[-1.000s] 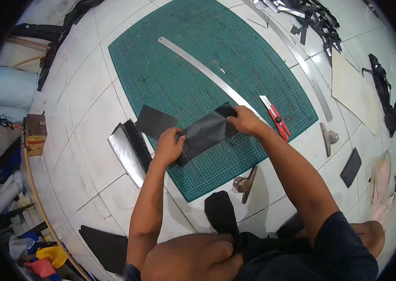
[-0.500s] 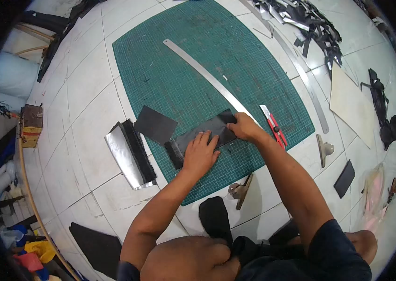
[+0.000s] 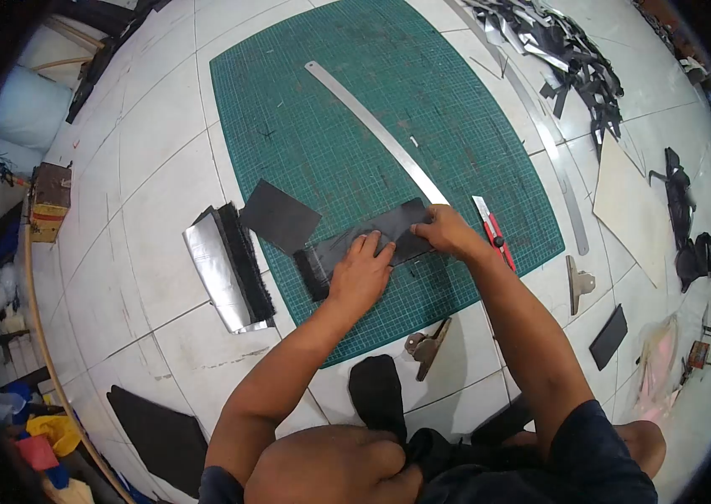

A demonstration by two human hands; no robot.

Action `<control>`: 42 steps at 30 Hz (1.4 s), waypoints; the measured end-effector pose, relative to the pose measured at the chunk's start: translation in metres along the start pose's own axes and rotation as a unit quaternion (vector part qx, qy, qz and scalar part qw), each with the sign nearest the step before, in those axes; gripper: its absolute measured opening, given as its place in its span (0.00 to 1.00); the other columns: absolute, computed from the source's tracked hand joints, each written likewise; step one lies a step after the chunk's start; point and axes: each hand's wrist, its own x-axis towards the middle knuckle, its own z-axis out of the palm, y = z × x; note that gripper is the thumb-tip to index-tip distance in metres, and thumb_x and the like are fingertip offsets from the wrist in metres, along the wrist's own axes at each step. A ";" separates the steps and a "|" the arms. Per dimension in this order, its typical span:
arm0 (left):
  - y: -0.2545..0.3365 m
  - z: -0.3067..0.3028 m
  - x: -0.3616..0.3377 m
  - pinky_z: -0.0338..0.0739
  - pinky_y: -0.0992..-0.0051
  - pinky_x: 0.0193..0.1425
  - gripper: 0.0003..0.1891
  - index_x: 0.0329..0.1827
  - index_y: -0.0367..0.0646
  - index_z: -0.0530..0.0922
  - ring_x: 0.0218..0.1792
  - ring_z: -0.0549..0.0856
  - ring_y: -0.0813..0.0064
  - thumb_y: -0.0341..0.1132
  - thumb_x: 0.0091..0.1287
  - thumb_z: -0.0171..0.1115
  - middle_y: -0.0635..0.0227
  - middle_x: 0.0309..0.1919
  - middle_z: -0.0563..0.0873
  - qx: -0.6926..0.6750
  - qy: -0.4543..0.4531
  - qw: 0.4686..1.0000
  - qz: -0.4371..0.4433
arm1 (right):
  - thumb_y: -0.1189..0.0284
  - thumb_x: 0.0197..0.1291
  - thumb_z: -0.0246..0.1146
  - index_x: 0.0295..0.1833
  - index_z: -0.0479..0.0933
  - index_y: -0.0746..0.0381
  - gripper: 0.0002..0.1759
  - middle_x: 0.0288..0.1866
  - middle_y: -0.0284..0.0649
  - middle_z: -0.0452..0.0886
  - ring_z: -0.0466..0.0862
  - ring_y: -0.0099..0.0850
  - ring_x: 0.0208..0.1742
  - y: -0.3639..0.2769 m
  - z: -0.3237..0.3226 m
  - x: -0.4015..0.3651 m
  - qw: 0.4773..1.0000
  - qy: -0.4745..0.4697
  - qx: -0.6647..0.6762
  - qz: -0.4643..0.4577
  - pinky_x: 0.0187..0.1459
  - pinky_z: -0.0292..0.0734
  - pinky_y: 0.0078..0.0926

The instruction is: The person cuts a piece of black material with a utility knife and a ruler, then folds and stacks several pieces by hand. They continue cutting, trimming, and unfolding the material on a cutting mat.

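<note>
A black fabric piece (image 3: 402, 239) lies slanted across the green cutting mat (image 3: 355, 168), its left end rough-edged. My left hand (image 3: 361, 273) rests on the piece with fingers stretched out, pressing it flat. At its right end, my right hand (image 3: 448, 231) grips the edge, thumb on top and the other fingers partly hidden. A steel ruler (image 3: 372, 126) runs up the mat, its lower end close to my right hand. Right of that hand lies a red utility knife (image 3: 495, 235). A dark square piece (image 3: 281, 217) sits just beyond the fabric's left end.
Silver-backed black pieces (image 3: 225, 269) are stacked at the mat's left edge. Metal clips (image 3: 428, 349) lie by the mat's near edge and to the right. A long ruler (image 3: 553, 147), cream sheet (image 3: 633, 210) and scrap heap (image 3: 566, 50) cover tiles on the right.
The camera view has shifted slightly. Both hands stay on the black fabric piece in nearly the same pose, and nothing has been picked up or let go.
</note>
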 end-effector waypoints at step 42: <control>-0.001 -0.002 -0.006 0.84 0.53 0.52 0.21 0.62 0.46 0.83 0.53 0.86 0.51 0.43 0.69 0.67 0.54 0.55 0.86 -0.055 -0.035 0.996 -0.068 | 0.68 0.63 0.73 0.70 0.74 0.67 0.32 0.54 0.41 0.84 0.85 0.33 0.53 -0.026 -0.038 -0.021 0.909 -0.069 0.409 -0.036 0.53 0.82 0.33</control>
